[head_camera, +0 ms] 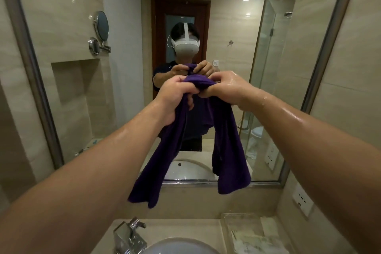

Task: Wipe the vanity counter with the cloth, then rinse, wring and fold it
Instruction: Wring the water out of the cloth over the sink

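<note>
A dark purple cloth hangs in the air in front of the mirror, high above the sink. My left hand grips its top edge on the left. My right hand, wet and shiny, grips the top edge right beside it. The cloth drapes down from both hands in two long flaps that end above the counter. Both forearms are wet. The mirror shows the same hands holding the cloth.
A chrome faucet stands at the back of the white basin. A clear tray with packets sits on the counter to the right. A wall socket is on the right wall, and a round swing mirror on the left wall.
</note>
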The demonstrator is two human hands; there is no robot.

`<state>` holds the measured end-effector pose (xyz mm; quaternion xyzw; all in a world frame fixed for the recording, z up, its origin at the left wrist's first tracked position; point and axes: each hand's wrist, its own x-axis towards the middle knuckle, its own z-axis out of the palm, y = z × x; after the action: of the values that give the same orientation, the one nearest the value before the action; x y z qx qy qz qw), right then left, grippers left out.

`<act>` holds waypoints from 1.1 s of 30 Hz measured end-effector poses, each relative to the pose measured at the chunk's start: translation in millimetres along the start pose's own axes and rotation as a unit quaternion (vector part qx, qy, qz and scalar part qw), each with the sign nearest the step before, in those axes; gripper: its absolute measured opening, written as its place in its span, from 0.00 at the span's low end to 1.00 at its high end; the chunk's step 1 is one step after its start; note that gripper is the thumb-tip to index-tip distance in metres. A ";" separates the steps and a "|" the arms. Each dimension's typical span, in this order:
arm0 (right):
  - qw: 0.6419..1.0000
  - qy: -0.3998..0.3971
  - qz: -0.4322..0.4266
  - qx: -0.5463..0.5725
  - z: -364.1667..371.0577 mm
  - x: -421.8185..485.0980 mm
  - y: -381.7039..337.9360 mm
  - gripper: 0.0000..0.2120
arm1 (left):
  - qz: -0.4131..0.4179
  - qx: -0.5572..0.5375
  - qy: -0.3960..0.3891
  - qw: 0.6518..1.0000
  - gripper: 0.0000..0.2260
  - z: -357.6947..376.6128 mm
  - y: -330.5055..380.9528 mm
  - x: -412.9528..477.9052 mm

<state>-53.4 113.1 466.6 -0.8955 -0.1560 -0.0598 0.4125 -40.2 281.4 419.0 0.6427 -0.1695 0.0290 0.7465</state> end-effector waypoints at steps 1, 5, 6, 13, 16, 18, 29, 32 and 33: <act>0.998 -0.004 -0.007 0.060 4.0 -1.0 1.5 0.10 | 0.014 -0.033 -0.005 0.999 0.11 3.1 4.3 2.0; 0.976 -0.047 -0.032 0.212 24.9 -3.4 8.7 0.17 | 0.048 -0.075 0.026 0.996 0.18 14.6 21.7 9.8; 0.978 -0.059 -0.033 0.196 30.6 -3.7 11.8 0.18 | 0.058 -0.069 0.048 0.995 0.21 14.7 26.9 12.2; 0.977 -0.019 -0.023 0.209 67.9 1.8 23.3 0.29 | 0.057 -0.021 -0.007 0.998 0.18 19.9 42.1 8.0; 0.971 0.104 0.003 0.214 77.4 11.2 24.8 0.18 | 0.072 0.037 -0.006 0.997 0.19 9.9 37.4 8.7; 0.963 0.149 0.010 0.225 77.1 16.4 25.4 0.12 | 0.070 0.073 0.009 0.995 0.20 -6.4 19.8 5.5; 0.874 0.071 0.040 0.479 67.8 47.0 -4.9 0.31 | 0.033 -0.014 0.026 0.999 0.38 23.3 -104.8 -27.6; 0.859 0.073 0.019 0.507 58.0 44.5 -2.5 0.27 | 0.020 -0.030 0.090 0.995 0.23 36.2 -94.8 -25.9; 0.854 0.078 0.012 0.514 51.4 42.2 -1.1 0.28 | 0.006 -0.022 0.106 0.994 0.17 34.3 -92.7 -25.0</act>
<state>-15.0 162.4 443.8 -0.5503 -0.1205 -0.0361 0.8254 -46.8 236.5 327.7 0.6187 -0.0938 0.0975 0.7739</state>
